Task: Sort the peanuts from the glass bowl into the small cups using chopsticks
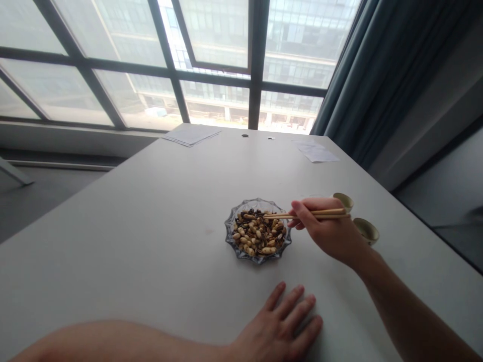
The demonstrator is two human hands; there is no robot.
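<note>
A scalloped glass dish (231, 236) of peanuts and dark seeds sits mid-table. My right hand (328, 231) is closed around a pair of wooden chopsticks (302, 215), whose tips reach over the dish's right side among the nuts. Whether the tips hold a nut I cannot make out. My left hand (283, 327) lies flat on the white table (151, 241) in front of the dish, fingers stretched out and holding nothing. Two small pale cups (345, 200) (368, 230) stand just behind my right hand, partly hidden by it.
Sheets of paper (192, 134) lie at the table's far left edge, and more paper (319, 153) at the far right. Large windows run behind the table, with a grey curtain (362, 85) at the right. The floor drops away left of the table.
</note>
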